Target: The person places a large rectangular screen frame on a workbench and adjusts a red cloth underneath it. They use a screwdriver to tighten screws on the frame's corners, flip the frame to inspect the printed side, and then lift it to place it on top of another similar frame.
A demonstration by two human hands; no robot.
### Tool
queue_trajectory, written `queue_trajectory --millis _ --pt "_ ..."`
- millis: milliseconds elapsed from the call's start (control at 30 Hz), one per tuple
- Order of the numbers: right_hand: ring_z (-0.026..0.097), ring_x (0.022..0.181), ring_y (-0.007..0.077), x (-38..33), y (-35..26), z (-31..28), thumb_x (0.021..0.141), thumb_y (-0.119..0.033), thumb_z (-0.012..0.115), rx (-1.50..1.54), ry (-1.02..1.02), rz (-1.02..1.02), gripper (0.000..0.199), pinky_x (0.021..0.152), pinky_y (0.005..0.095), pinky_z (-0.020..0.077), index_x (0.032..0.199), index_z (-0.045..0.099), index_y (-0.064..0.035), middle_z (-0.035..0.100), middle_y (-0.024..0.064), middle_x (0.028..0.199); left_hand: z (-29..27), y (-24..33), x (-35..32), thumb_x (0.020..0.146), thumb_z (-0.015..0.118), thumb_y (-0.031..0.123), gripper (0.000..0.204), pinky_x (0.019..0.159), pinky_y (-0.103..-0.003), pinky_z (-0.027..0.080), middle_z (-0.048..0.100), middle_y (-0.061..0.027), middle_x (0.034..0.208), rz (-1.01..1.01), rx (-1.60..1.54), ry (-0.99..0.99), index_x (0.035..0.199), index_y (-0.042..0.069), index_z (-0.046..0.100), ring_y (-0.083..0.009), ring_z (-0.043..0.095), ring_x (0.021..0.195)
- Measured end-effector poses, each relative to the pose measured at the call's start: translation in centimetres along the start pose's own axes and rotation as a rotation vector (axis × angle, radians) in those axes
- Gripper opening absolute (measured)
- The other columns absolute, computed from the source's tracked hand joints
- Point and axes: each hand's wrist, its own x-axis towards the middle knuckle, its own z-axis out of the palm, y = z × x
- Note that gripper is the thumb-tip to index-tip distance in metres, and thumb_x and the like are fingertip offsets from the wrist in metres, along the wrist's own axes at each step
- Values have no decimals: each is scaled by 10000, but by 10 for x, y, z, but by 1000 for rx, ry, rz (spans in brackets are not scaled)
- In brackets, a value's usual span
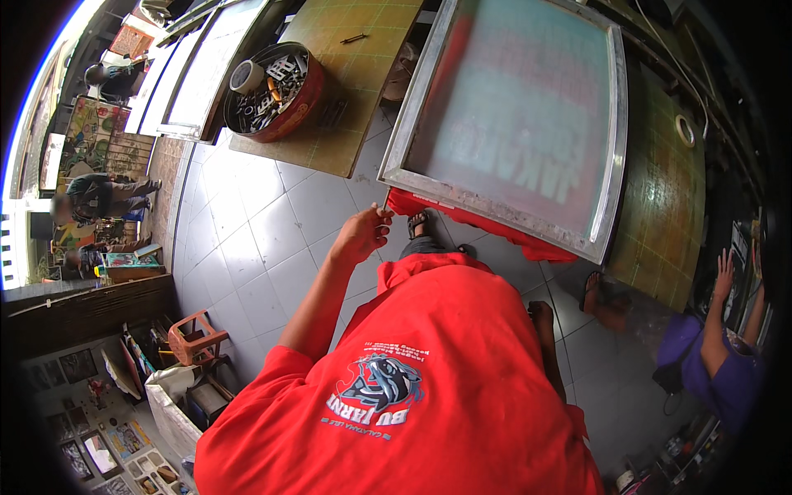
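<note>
My left hand is raised near the front left corner of a screen-printing frame. Its fingers are pinched on a thin pale stick, too small to name surely. The frame has a metal rim and a pale translucent mesh with reversed lettering. Red cloth hangs out from beneath its near edge. Down beside my body, my right hand is in shadow, away from the frame, and its fingers are not clear.
On a greenish board stands a red tub of small metal and white pieces. A tape roll lies on the right board. A person in purple is at right, hands raised. A red-brown plastic stool stands at left.
</note>
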Motion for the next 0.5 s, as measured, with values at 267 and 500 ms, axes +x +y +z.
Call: queue_trajectory --millis 267,500 --pt "596 673 165 8 -2 6 853 -195 562 19 -1 29 226 610 291 488 896 625 18 621 82 771 14 2 -3 889 610 240 171 515 -240 373 493 26 670 357 584 286 881 73 577 -88 440 565" --pt "587 676 158 3 -9 9 863 -205 546 16 -14 37 234 610 287 484 894 622 15 613 76 775 19 6 -6 884 617 229 155 529 -249 394 516 26 691 292 377 236 911 77 602 -96 456 582"
